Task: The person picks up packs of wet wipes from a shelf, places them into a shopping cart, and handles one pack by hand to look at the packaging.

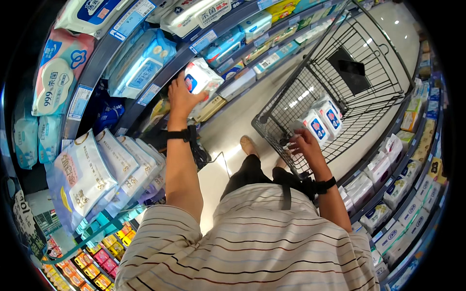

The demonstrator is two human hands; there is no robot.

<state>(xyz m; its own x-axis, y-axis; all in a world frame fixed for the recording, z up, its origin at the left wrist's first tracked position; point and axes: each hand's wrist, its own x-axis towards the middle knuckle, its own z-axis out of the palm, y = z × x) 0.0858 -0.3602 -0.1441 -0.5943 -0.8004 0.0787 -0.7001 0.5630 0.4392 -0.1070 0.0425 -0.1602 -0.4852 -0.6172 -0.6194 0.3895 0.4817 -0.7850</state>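
My left hand (184,97) grips a white pack of wipes (204,77) with a blue and red lid label, at the edge of the left shelf. To the right, a black wire shopping cart (287,87) stands before me. Inside it lie white packs of the same look, among them a front pack (315,127) and another pack (331,118) just behind. Over the cart's near rim is my right hand (305,143), its fingers loosely curled and apart, close to the front pack. Nothing shows in its grasp.
Wipes packs such as a light blue one (143,63) fill the left shelf (167,65). Large pouches (85,174) stand at lower left. Tissue packs line the right shelf (386,185). A dark phone (351,67) rests on the cart's black panel. A cord (222,160) trails near the floor.
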